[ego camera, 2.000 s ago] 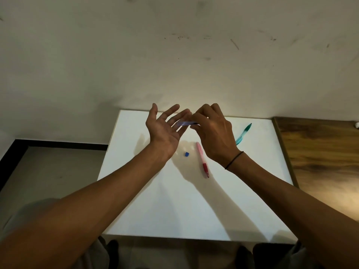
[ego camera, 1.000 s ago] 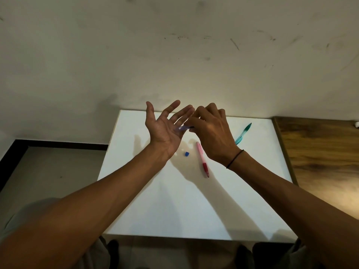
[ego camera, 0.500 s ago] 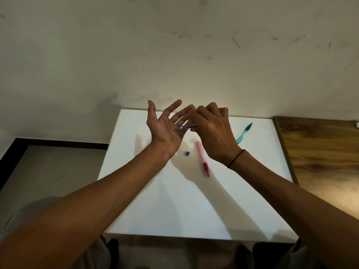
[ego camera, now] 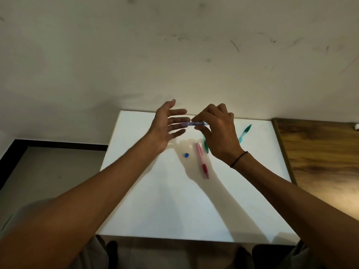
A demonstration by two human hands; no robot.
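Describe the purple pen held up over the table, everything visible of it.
The purple pen is a slim, pale violet stick, seemingly plastic, held about level above the white table. The right hand pinches its right part with thumb and fingertips. Its left end reaches the spread fingers of the left hand; blur hides whether they touch. No tip or cap shows.

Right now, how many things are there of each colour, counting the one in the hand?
Purple pen, held by the right hand: 1
Pink pen: 1
Teal pen: 1
Dark green piece: 1
Small blue cap: 1
Total: 5
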